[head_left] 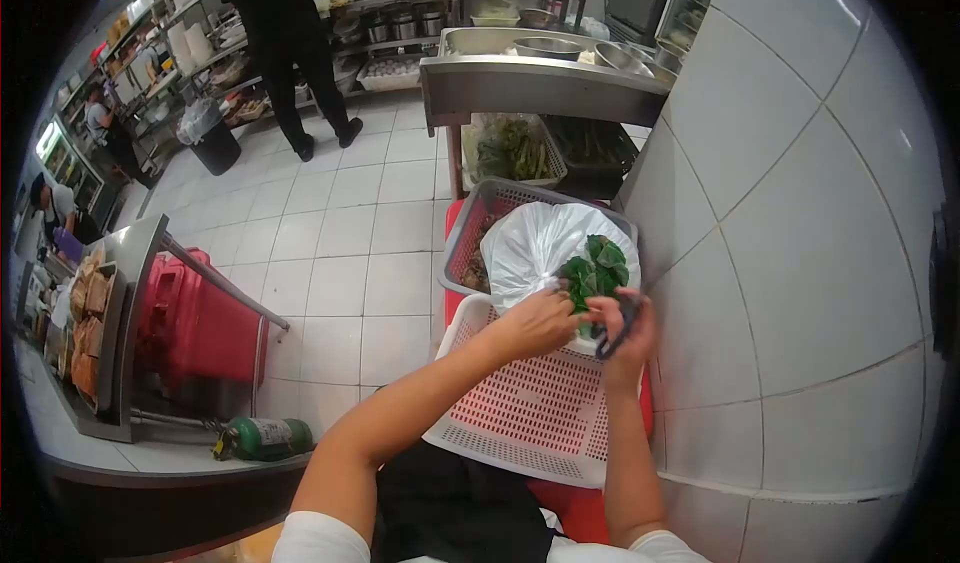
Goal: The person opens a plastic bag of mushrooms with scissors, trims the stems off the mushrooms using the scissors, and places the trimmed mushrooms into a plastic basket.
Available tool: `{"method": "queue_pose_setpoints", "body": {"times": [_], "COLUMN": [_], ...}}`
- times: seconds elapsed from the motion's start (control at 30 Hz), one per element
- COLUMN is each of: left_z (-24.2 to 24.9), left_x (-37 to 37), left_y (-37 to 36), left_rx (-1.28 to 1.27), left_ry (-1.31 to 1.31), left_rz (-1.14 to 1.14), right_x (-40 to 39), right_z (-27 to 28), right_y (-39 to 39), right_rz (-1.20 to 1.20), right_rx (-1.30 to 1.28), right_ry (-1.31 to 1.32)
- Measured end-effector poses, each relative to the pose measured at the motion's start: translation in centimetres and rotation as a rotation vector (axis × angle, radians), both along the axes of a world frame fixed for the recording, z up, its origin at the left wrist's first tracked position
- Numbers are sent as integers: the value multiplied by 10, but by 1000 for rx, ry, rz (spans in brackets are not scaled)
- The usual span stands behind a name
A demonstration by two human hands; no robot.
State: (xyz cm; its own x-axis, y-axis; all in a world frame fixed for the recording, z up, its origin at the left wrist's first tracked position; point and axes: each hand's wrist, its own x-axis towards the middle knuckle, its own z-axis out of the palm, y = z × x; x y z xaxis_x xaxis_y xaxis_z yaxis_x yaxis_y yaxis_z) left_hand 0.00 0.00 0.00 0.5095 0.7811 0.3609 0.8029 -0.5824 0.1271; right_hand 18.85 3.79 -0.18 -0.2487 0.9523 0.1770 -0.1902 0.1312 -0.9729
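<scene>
Leafy greens (596, 275) are at the near right side of the knotted plastic bag (540, 243), above the far end of the white perforated basket (530, 403). Grey crate (462, 238) sits behind, tiled wall (800, 263) close on the right.

Right hand (630, 333): closed around a dark looped tool (617, 329) – looks like scissors, blades not readable. Left hand (543, 323): fingers bunched narrow at the lower edge of the greens; can't tell whether a stem is pinched.

Risks, my read: left fingertips are very near the tool, so a nick is possible if it closes or slips while leaves mask the edge. A stray tip could also snag the thin plastic and tear it. Loose grip on the lower end – leaves could slide off the bag, into the basket or down by the wall.

Orientation: leaf mass points away from the person, lower end toward the hands. Long axis runs roughly fore-aft, far end leaning slightly right. Individual stem directions unclear, hidden by fingers and leaves.
</scene>
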Motion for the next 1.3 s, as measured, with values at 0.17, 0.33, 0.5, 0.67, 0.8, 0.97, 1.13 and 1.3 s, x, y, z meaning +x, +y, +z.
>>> {"method": "queue_pose_setpoints", "body": {"times": [0.17, 0.33, 0.5, 0.67, 0.8, 0.97, 1.13, 1.3], "left_z": [-1, -2, -7, 8, -10, 9, 34, 20], "left_x": [-48, -71, -59, -22, -9, -4, 26, -2], "left_y": [-30, -38, -27, -27, -33, -52, -83, -150], "left_rx": [-206, -134, -157, -273, -240, 86, 163, -85], "left_ry": [2, -49, -225, -400, -378, -531, -974, -1509], "left_rz": [214, 310, 529, 613, 606, 657, 691, 555], "right_x": [-23, -8, -18, -43, -56, -64, -74, -74], "right_z": [-35, -23, 0, -4, -17, 42, 102, 118], "right_y": [34, 54, 41, 37, 43, 10, -63, -132], "right_rz": [-319, -408, -335, -384, -278, -3, 74, 390], "right_rx": [241, 499, 344, 344, 401, -17, 73, 152], "right_ry": [-556, -924, -1059, -1066, -775, -22, 7, -67]}}
